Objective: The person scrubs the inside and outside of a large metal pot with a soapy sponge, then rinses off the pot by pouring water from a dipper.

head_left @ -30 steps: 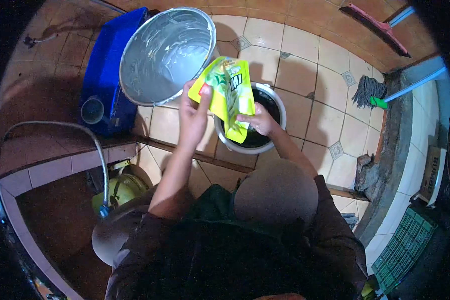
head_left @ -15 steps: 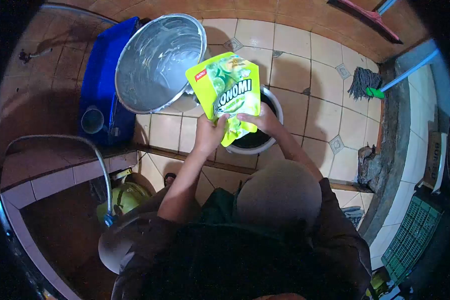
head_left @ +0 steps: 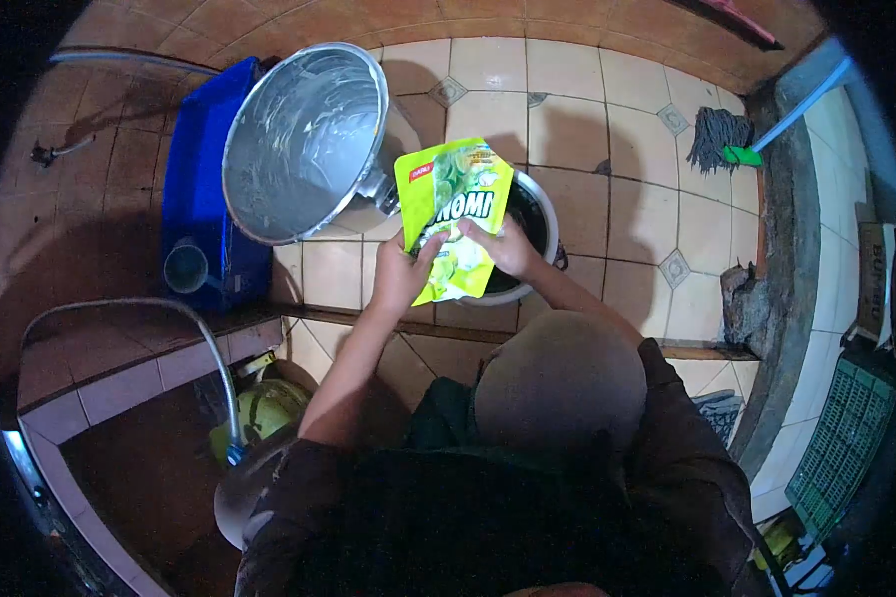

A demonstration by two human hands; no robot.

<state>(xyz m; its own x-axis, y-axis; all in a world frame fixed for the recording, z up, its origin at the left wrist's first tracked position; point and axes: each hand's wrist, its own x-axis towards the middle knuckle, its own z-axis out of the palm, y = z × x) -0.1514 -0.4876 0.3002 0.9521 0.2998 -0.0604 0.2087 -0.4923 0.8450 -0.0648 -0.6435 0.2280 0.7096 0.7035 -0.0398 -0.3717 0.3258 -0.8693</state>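
A bright green-yellow pouch point(head_left: 458, 189), printed with "EKONOMI" and pictures of limes, is held up in front of me between both hands. My left hand point(head_left: 404, 267) grips its lower left side, thumb on the front. On the lower right side, my right hand point(head_left: 503, 246) is closed on the pouch with its thumb across the front. Behind and partly hidden by the pouch stands a round tub point(head_left: 550, 224) with a pale rim and dark inside. To the left, a large metal pot point(head_left: 304, 139) lies tilted, its mouth toward me and whitish smears inside.
A blue container point(head_left: 194, 164) with a grey cup point(head_left: 185, 267) stands left of the pot. A hose point(head_left: 204, 323) curves over the tiled basin edge point(head_left: 159, 373). At right are a mop point(head_left: 722, 139) and a green crate point(head_left: 846, 438). A raised step point(head_left: 448, 333) crosses the tiled floor.
The pouch and both hands sit slightly lower in view, and the pouch's lower end has shifted left. The right hand's fingers have moved on the pouch. The whole view has shifted a little.
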